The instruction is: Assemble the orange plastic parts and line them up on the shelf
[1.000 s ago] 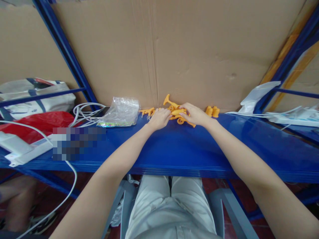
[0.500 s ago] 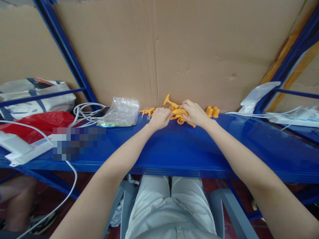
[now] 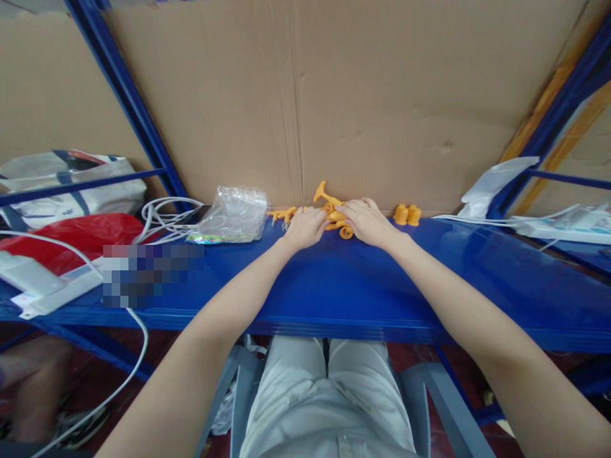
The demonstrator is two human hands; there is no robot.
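A cluster of orange-yellow plastic pieces lies at the back of the blue shelf top. My left hand curls over the left part of it, with fingers closed on an orange plastic piece. From the other side my right hand bends over the right part, its fingertips close to the left ones and closed on the same cluster. Exactly what sits under the fingers is hidden. Behind the hands a T-ended orange piece sticks up. An orange ring shows in front. Left of my left hand lie small orange figures with metal chains.
Two orange cylinders stand right of my hands. To the left are a clear plastic bag, white cables, a red bag and a white power strip. A cardboard wall closes off the back.
My right hand has shifted slightly left and closed in over the cluster. An orange end that stuck out below it is out of sight. My left hand has hardly moved.
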